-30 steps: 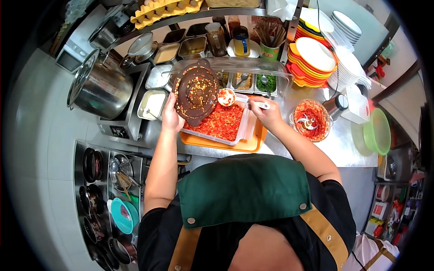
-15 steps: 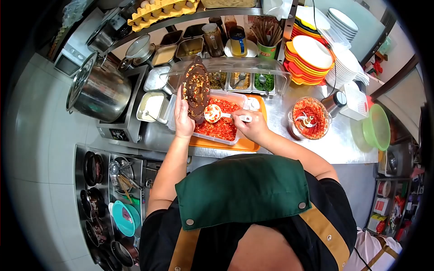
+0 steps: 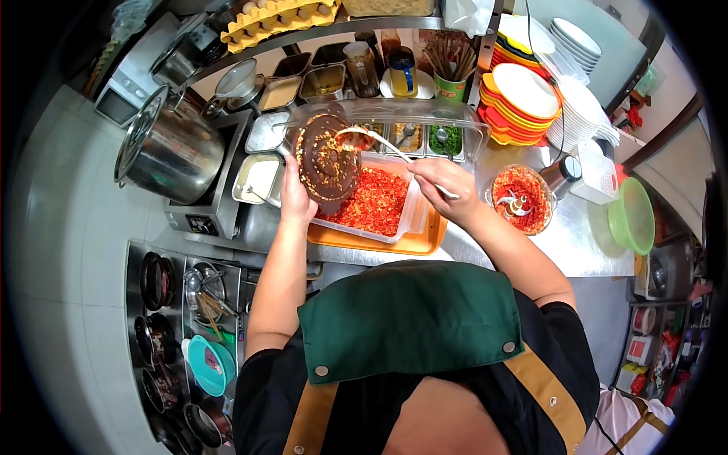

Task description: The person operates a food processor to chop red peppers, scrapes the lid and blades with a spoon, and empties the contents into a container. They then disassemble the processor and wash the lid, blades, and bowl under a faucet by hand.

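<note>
My left hand (image 3: 298, 191) is closed on the edge of a round brown lid (image 3: 318, 171), tilted up with its chili-spattered face toward me. Between the fingers of my right hand (image 3: 449, 186) is the handle of a white spoon (image 3: 388, 147). The spoon's bowl, red with chili, meets the upper right part of the lid; whether it touches is hard to tell. Beneath both hands, a clear plastic tub (image 3: 415, 206) holds chopped red chili (image 3: 379, 201). The tub rests on an orange tray (image 3: 356, 245). At right stands a chopper bowl (image 3: 522, 199) with chili and a blade inside.
Small metal pans, one with chopped greens (image 3: 445, 140), sit under a clear cover (image 3: 409, 112) behind the tub. A large steel pot (image 3: 171, 152) is at left. Stacked orange and white plates (image 3: 523, 95) and a green bowl (image 3: 632, 215) are at right.
The spoon has moved up from over the tub to the lid's upper right. My right hand has shifted right and up, and the lid has turned more toward me.
</note>
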The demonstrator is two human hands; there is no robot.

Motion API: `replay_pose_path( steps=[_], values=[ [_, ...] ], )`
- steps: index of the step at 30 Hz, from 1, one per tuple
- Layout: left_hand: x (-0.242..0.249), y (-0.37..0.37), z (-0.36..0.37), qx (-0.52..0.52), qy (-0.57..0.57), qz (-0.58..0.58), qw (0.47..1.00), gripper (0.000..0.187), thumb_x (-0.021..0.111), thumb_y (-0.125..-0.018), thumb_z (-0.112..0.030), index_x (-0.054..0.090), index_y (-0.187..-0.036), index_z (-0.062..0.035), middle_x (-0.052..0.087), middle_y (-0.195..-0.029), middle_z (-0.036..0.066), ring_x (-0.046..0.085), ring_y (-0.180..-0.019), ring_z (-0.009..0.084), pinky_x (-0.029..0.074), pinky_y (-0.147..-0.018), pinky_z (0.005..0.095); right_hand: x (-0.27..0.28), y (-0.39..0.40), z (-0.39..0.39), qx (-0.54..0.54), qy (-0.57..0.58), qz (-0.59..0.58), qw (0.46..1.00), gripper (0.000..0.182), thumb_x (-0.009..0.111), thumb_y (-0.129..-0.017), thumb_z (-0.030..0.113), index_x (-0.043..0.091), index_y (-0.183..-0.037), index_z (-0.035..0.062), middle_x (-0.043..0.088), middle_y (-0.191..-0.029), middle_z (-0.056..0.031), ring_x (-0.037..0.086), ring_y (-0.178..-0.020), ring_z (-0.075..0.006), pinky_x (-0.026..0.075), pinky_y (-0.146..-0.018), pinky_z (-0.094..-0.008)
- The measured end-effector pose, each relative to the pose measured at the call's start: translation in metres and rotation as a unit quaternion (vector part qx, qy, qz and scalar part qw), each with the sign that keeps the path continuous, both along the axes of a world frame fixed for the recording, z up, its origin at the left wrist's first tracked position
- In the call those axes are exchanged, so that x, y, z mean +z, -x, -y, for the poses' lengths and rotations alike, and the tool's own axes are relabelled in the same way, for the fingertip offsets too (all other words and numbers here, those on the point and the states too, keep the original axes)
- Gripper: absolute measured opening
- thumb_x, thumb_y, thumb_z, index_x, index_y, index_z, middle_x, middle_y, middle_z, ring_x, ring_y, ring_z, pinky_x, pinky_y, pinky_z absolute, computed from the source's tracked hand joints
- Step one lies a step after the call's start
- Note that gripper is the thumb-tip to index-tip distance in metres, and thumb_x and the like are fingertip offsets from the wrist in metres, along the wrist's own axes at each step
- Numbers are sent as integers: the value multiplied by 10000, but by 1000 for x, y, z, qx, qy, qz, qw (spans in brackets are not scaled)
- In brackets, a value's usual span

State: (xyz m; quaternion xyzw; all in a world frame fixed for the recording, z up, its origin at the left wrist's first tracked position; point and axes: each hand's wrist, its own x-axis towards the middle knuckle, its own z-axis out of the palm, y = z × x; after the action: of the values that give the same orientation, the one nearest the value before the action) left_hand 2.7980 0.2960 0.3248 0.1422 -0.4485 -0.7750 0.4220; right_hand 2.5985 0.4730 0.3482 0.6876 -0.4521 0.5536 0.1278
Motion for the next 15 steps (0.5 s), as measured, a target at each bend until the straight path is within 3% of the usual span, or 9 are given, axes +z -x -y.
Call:
replay_pose_path(
  steps=[5, 15],
  values=[
    [9, 1, 6, -30, -79, 92, 992, 647, 391, -862, -527, 379, -1238, -1, 512, -1163, 137, 521, -1050, 229, 443, -891, 372, 11, 11, 19, -9, 17, -97, 995, 349, 644, -648, -19, 600, -984, 66, 604, -873, -107, 608, -740, -245, 506, -606, -307],
    [31, 10, -2, -91, -86, 158, 980, 652, 315, -869, -552, 393, -1236, -19, 514, -1167, 145, 538, -1038, 218, 474, -858, 360, 20, 8, 26, 29, 1, -192, 981, 367, 615, -662, 33, 582, -1026, 56, 603, -913, -124, 606, -775, -253, 509, -617, -295]
  ],
)
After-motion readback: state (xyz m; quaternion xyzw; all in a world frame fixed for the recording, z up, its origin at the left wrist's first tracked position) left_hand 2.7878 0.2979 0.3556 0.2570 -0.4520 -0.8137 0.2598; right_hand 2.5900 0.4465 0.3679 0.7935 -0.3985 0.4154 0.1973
